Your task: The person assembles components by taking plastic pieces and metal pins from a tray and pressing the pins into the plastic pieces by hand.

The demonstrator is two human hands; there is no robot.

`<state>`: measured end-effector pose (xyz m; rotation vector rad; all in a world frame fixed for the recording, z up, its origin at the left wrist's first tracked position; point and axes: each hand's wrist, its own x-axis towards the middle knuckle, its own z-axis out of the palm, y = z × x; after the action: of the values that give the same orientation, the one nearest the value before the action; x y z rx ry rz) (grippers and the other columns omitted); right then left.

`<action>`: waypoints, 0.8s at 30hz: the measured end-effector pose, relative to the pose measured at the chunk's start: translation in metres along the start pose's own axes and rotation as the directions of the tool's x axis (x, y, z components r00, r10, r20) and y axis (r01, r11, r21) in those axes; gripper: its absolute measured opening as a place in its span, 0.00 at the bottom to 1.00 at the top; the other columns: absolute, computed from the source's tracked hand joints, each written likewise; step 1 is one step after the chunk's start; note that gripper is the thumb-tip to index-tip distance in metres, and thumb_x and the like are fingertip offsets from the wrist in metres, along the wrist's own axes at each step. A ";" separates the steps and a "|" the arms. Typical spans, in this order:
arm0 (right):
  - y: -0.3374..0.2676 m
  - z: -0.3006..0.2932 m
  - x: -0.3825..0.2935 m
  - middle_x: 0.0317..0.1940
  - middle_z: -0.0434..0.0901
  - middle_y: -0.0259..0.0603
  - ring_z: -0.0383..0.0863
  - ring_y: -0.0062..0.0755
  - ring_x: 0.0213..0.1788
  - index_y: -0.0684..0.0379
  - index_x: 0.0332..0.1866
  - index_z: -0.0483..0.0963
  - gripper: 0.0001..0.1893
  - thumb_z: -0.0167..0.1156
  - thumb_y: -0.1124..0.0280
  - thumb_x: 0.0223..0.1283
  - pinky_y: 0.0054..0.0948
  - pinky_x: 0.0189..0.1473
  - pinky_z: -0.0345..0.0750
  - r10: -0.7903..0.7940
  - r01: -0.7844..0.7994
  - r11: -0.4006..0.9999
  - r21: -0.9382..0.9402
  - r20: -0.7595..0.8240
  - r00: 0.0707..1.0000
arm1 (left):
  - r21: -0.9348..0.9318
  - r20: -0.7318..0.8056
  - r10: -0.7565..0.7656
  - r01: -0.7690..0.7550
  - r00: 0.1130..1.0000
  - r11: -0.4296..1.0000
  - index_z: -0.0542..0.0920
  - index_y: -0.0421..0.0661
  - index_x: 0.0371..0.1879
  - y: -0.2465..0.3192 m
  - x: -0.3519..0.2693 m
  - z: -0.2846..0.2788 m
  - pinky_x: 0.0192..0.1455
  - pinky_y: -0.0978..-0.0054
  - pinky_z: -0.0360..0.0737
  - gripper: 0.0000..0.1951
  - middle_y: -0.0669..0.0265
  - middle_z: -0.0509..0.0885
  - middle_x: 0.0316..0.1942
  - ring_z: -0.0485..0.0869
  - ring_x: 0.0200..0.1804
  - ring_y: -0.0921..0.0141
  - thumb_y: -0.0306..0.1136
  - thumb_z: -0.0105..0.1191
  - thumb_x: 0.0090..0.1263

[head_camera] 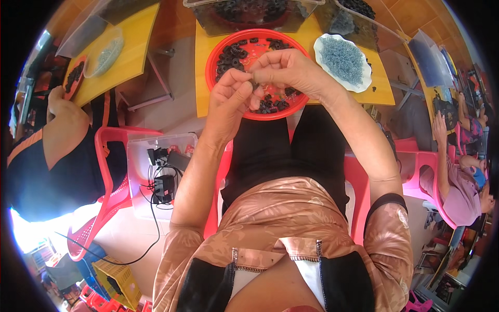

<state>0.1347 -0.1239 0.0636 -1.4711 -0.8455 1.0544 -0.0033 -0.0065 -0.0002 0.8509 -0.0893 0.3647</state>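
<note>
Above the red plastic tray, my left hand pinches a small dark part between thumb and fingers. That part is mostly hidden by the fingers. My right hand meets it from the other side, thumb and forefinger pressed together at the left fingertips. Whether those right fingertips grip a piece of their own cannot be made out. Loose black plastic parts lie heaped at the tray's far left, and more black parts lie near its front rim. To the right stands a white scalloped dish full of small clear pieces.
Clear plastic bins of black parts stand behind the tray on the yellow table. On the floor at left, a clear box holds cables and adapters beside a pink chair. Other people sit at tables on both sides.
</note>
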 end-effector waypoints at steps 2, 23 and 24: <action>0.001 -0.010 0.002 0.22 0.74 0.25 0.66 0.10 0.20 0.60 0.42 0.78 0.13 0.63 0.62 0.58 0.12 0.24 0.63 -0.020 0.022 0.999 0.027 -0.077 0.997 | -0.010 0.006 -0.009 0.009 1.000 1.000 0.74 0.44 0.43 -0.001 0.001 0.000 0.36 0.81 0.75 0.06 0.64 0.81 0.33 0.77 0.31 0.77 0.29 0.51 0.70; 0.037 -0.055 0.030 0.27 0.82 0.45 0.82 0.43 0.34 0.61 0.35 0.81 0.10 0.65 0.71 0.47 0.36 0.39 0.77 -0.229 -0.160 0.369 -0.916 -0.256 0.939 | 0.130 -0.110 -0.024 0.038 0.994 0.991 0.74 0.41 0.46 0.003 0.004 0.003 0.39 0.82 0.73 0.09 0.63 0.80 0.36 0.76 0.33 0.76 0.28 0.50 0.70; 0.038 -0.055 0.032 0.28 0.82 0.46 0.83 0.43 0.35 0.62 0.36 0.80 0.10 0.64 0.71 0.46 0.37 0.39 0.77 -0.224 -0.153 0.375 -0.914 -0.250 0.942 | 0.133 -0.112 -0.027 0.042 0.993 0.990 0.74 0.41 0.46 0.003 0.003 0.002 0.39 0.82 0.73 0.09 0.63 0.80 0.36 0.76 0.33 0.76 0.28 0.51 0.70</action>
<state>0.1959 -0.1206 0.0217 -2.4875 -1.3090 0.1284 -0.0011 -0.0055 0.0044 0.9634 0.0528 0.3877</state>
